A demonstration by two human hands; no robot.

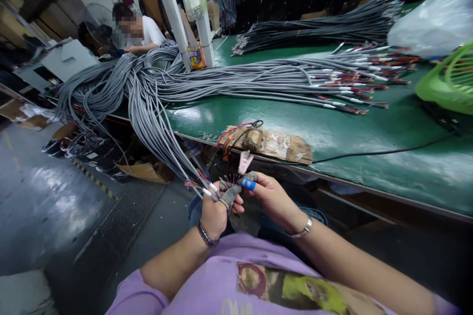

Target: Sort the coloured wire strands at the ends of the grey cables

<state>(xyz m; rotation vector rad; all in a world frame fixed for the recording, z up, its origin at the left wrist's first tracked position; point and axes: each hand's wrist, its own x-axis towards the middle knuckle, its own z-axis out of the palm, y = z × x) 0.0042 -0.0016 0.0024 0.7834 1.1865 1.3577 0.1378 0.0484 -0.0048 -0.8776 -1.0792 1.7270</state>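
My left hand is closed around the end of a grey cable whose thin coloured wires fan out above my fingers. My right hand is closed in a pinch on those wire tips; a blue cot covers one fingertip and grey cots cover others. Both hands meet in front of my lap, just below the green table's edge. The cable belongs to a thick grey bundle that hangs off the table toward my left hand.
Long grey cable bundles with stripped coloured ends lie across the green table. A taped cardboard block with wires sits at the edge. A green fan and plastic bag stand right. Another person sits at the far left.
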